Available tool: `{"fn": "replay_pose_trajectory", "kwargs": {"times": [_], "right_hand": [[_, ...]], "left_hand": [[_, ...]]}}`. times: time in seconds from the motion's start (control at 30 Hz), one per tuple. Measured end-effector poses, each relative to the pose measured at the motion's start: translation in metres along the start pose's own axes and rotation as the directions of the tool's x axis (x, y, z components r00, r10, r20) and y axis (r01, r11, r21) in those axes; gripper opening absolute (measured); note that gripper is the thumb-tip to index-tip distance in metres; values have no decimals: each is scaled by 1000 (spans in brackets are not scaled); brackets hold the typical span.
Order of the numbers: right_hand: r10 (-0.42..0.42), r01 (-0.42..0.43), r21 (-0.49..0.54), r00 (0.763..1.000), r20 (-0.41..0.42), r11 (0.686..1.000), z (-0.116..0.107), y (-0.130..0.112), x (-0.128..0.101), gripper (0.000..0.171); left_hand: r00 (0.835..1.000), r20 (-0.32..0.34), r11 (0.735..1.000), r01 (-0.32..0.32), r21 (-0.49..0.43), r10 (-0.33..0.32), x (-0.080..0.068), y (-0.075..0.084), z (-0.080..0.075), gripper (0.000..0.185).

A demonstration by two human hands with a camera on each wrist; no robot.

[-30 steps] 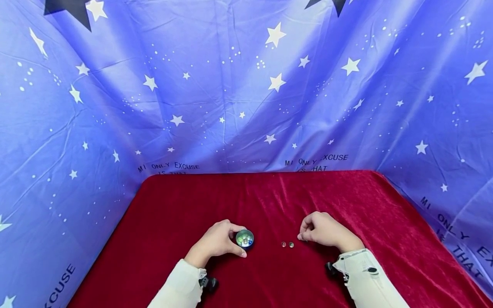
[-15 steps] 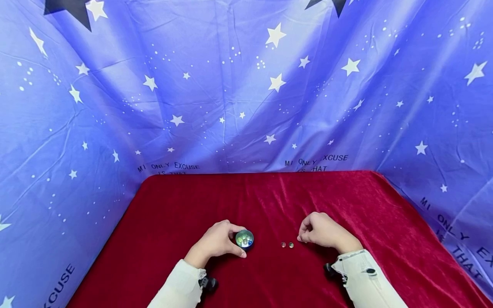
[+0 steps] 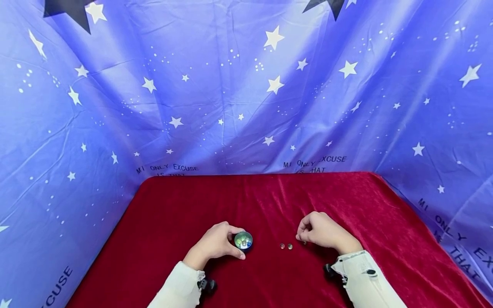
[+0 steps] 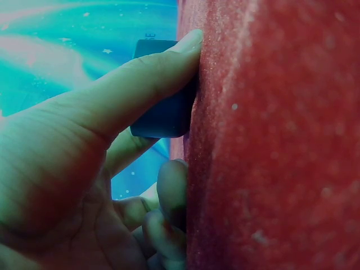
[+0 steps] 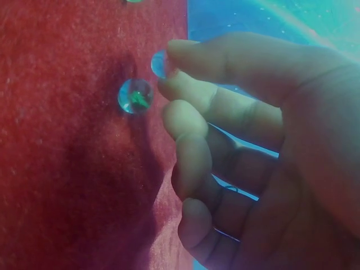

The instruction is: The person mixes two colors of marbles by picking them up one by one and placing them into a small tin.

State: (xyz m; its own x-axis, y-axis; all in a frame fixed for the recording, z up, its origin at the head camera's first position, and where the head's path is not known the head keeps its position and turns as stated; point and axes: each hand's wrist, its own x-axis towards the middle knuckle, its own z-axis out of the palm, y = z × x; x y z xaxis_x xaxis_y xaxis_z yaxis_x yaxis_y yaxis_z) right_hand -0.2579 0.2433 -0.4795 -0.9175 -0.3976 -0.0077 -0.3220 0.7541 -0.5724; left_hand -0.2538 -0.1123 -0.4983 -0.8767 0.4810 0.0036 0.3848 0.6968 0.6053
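My left hand [image 3: 215,244] grips a small round tin [image 3: 243,240] that stands on the red cloth and holds several glass marbles. In the left wrist view the thumb [image 4: 140,84] lies across the dark tin [image 4: 163,112]. Two loose marbles [image 3: 286,246] lie on the cloth between the hands. My right hand [image 3: 321,231] is curled just right of them. In the right wrist view its thumb and forefinger pinch a clear marble [image 5: 158,63], with another marble [image 5: 135,95] on the cloth close beside the fingertips.
The red velvet cloth [image 3: 262,201] covers the table, with its edges at the left, the right and the back. A blue starry sheet [image 3: 246,85] hangs behind and to both sides. Wrist cameras [image 3: 206,284] sit under the white sleeves.
Both hands and the marbles stay where they were. Only the head view has shifted slightly.
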Motion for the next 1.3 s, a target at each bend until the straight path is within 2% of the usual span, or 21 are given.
{"fn": "replay_pose_trajectory", "kwargs": {"times": [0.5,0.9,1.3], "right_hand": [[-20,20,-12,999,-33,1000,1,1,1,17],[-27,27,-9,994,-103,1000,-1,-5,5,12],[-64,66,4,984,-169,998,4,-12,7,12]], "left_hand": [[1000,-1,1000,-14,0,14,1,-7,4,57],[1000,-4,1000,6,15,-6,2,-4,0,59],[1000,-6,1000,-14,6,14,1,-2,0,57]]}}
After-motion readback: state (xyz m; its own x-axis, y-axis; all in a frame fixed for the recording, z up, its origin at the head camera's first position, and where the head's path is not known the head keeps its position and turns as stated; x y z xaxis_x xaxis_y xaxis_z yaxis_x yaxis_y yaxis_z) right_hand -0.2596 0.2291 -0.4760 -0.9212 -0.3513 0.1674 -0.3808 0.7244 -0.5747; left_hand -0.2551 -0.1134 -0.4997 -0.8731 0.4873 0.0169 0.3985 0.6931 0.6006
